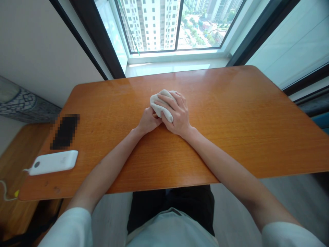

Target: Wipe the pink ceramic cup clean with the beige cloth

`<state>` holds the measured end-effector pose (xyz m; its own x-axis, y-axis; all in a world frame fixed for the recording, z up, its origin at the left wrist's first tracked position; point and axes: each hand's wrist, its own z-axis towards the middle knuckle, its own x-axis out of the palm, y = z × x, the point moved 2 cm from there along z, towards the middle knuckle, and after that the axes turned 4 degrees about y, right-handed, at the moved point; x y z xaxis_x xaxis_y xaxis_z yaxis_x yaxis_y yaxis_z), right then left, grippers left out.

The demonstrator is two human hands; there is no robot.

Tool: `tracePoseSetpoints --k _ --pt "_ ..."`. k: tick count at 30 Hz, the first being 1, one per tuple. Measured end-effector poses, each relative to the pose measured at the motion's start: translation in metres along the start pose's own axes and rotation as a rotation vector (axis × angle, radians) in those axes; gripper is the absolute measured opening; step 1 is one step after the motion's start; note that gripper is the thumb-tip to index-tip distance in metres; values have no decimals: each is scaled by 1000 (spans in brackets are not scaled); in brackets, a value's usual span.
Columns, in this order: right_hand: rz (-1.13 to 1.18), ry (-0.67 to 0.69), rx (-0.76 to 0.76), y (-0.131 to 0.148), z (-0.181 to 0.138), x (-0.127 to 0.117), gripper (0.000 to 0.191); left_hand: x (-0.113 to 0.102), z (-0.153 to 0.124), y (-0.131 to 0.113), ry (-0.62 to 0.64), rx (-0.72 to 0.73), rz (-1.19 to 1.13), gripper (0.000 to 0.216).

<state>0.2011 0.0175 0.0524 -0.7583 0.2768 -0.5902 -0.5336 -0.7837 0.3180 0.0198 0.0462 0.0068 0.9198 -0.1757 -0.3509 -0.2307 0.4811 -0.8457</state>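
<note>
Both my hands meet over the middle of the wooden table (231, 137), around a bunched white cloth (157, 103). My right hand (178, 113) lies over the cloth from the right, its fingers wrapped across the top. From below and the left, my left hand (149, 120) grips the cloth too; most of its fingers are hidden behind the cloth and the right hand. A rolled end of the cloth pokes out below the right fingers.
At the table's left side lie a blurred-out dark object (65, 132) and a white oblong device (55, 162) with a cord. A window (176, 25) with a white sill is beyond the far edge. Dark curtain-like fabric (308, 106) hangs at right.
</note>
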Motion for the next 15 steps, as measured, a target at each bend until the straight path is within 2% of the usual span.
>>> tracePoseSetpoints --k 5,8,11,15 --pt "200 -166 189 -8 3 -5 47 2 2 -8 -16 40 13 72" --pt "405 -266 481 -28 -1 2 56 2 2 -13 14 77 9 77" --pt "511 -325 769 -55 -8 11 65 2 2 -15 23 74 18 79" --pt "521 -314 815 -67 -12 11 64 1 2 -16 24 63 33 82"
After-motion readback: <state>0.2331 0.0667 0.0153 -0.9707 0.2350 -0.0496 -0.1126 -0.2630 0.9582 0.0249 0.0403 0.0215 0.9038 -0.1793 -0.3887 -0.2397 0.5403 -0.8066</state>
